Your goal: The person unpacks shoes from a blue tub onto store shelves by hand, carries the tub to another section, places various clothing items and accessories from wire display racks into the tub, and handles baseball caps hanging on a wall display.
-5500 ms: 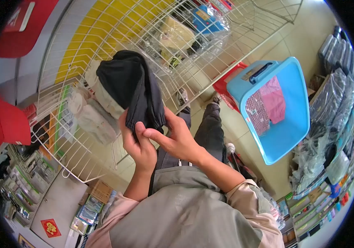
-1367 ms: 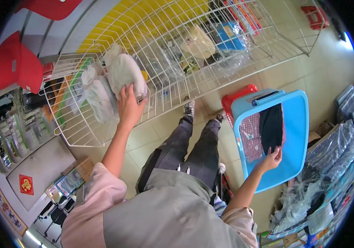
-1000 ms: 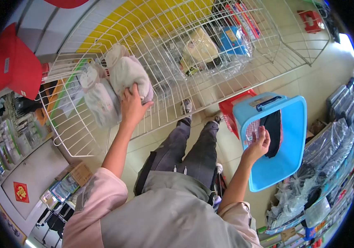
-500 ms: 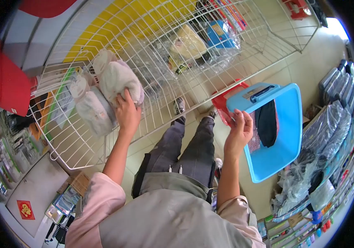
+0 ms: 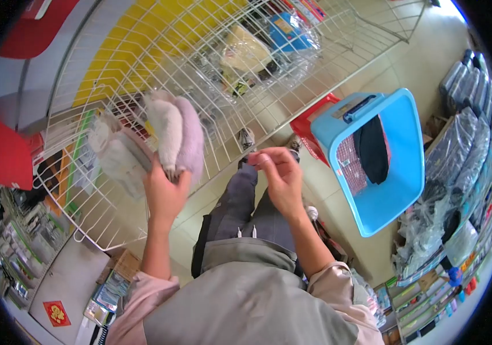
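Observation:
My left hand [image 5: 166, 188] pinches the lower end of a fluffy white fabric item [image 5: 168, 135], which stands on end in the wire basket. Pressed against its right side is a fluffy lavender one [image 5: 189, 138]; whether they are socks or slippers, I cannot tell. To their left lie more pale soft items [image 5: 122, 155] in clear wrapping. In front of the basket, my right hand [image 5: 280, 181] is raised over my legs, fingers curled and the thumb close to the fingertips. I see nothing in it.
The white wire basket [image 5: 292, 118] spans the upper view and holds plastic-wrapped goods [image 5: 246, 52]. To the right, a light blue bin [image 5: 392, 198] contains a black cloth [image 5: 372, 149] and a patterned cloth. A red bin [image 5: 309, 123] stands behind it. Wrapped stock [image 5: 458, 155] fills the right side.
My right hand has moved left from beside the blue bin to the basket front. My left hand has shifted lower, and the fluffy items now stand on end with the lavender one showing.

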A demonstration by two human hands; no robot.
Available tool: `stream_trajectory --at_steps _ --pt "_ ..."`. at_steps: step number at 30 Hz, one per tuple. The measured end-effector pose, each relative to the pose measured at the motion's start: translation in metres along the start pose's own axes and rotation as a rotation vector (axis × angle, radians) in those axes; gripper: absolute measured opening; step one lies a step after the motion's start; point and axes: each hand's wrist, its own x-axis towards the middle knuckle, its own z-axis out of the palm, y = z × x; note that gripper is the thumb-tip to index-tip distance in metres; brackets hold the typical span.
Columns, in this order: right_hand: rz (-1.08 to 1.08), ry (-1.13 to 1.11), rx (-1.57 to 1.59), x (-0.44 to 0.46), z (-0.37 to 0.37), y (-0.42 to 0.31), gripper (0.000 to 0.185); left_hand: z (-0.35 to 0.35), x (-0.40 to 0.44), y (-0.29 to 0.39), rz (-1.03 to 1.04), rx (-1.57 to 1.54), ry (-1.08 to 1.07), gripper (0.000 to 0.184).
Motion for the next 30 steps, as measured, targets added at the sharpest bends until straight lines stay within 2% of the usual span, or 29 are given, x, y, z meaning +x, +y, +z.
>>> stream_trajectory --at_steps 3,6,8,10,11,14,15,18,20,22,25,30 --pt "0.192 -0.17 0.081 -0.007 0.012 -0.004 0.024 0.007 -0.021 0.018 0.1 -0.015 -0.056 0.049" --pt "0.278 -0.302 0.075 -0.013 0.018 -0.007 0.033 0.015 -0.04 0.028 0.236 0.053 -0.052 0.049" --pt "0.343 -0.314 0.108 -0.015 0.017 -0.016 0.041 0.018 -0.05 0.033 0.328 0.123 -0.003 0.056" --pt "0.437 -0.297 0.144 -0.014 0.01 -0.022 0.044 0.018 -0.057 0.038 0.401 0.148 -0.042 0.058" --pt "0.476 -0.274 0.09 -0.013 0.01 -0.033 0.053 0.018 -0.059 0.042 0.41 0.151 -0.083 0.059" --pt "0.312 -0.303 -0.196 -0.007 0.006 -0.026 0.058 0.028 -0.069 0.04 0.441 0.163 -0.199 0.058" --pt "0.353 -0.264 -0.116 -0.006 0.009 -0.024 0.061 0.029 -0.071 0.041 0.425 0.164 -0.241 0.059" --pt "0.275 -0.21 -0.205 -0.001 0.007 -0.011 0.058 0.033 -0.069 0.045 0.39 0.052 -0.251 0.06" --pt "0.331 -0.217 -0.185 0.0 0.004 -0.013 0.054 0.032 -0.067 0.035 0.332 -0.078 -0.269 0.058" --pt "0.296 -0.219 -0.113 0.0 0.004 -0.007 0.052 0.029 -0.062 0.035 0.323 -0.182 -0.122 0.055" --pt "0.268 -0.277 -0.149 -0.007 0.002 -0.03 0.053 0.023 -0.055 0.027 0.319 -0.106 -0.001 0.051" --pt "0.128 -0.443 -0.016 -0.023 -0.009 -0.037 0.059 0.022 -0.05 0.021 0.041 -0.414 -0.029 0.053"
